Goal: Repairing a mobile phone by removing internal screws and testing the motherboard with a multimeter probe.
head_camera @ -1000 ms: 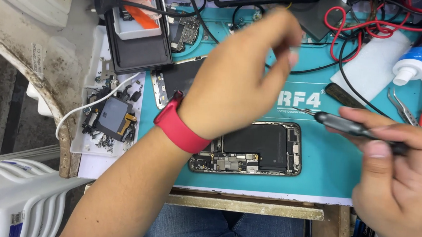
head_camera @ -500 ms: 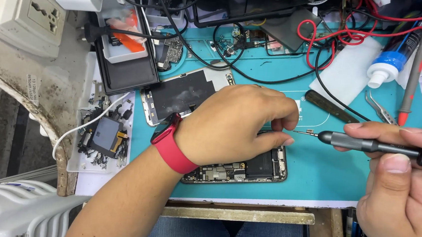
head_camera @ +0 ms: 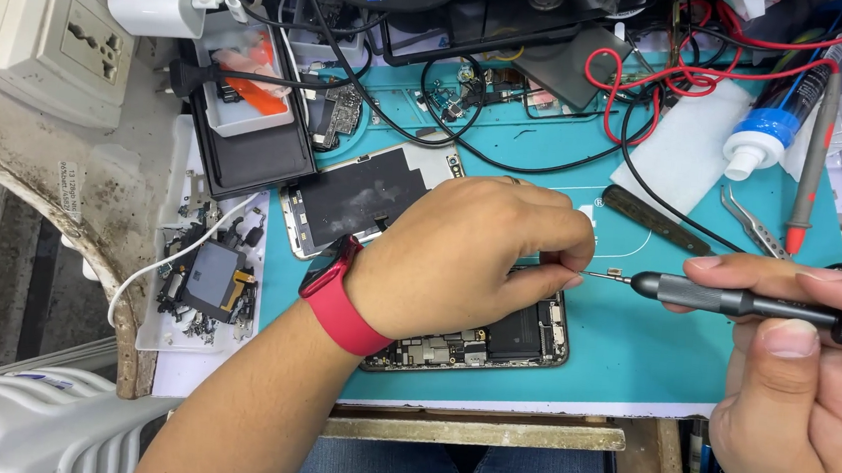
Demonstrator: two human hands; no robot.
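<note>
Pinching at the tip of the precision screwdriver [head_camera: 736,299], left hand [head_camera: 470,255] now lowered from its raised, open pose a second ago and resting over the opened phone [head_camera: 493,342] on the teal mat [head_camera: 632,353]. Gripped along its dark barrel by the right hand [head_camera: 809,397], fingers closed around it. Likely seating a tiny screw or bit, too small to tell. Lying just beside, upper left: detached screen [head_camera: 354,196]. Red watch [head_camera: 341,300] on wrist.

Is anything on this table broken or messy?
Yes. The phone under the left hand lies open, its insides showing, and its screen panel sits apart. Tiny loose parts litter the white tray. The right hand holds a screwdriver.
</note>
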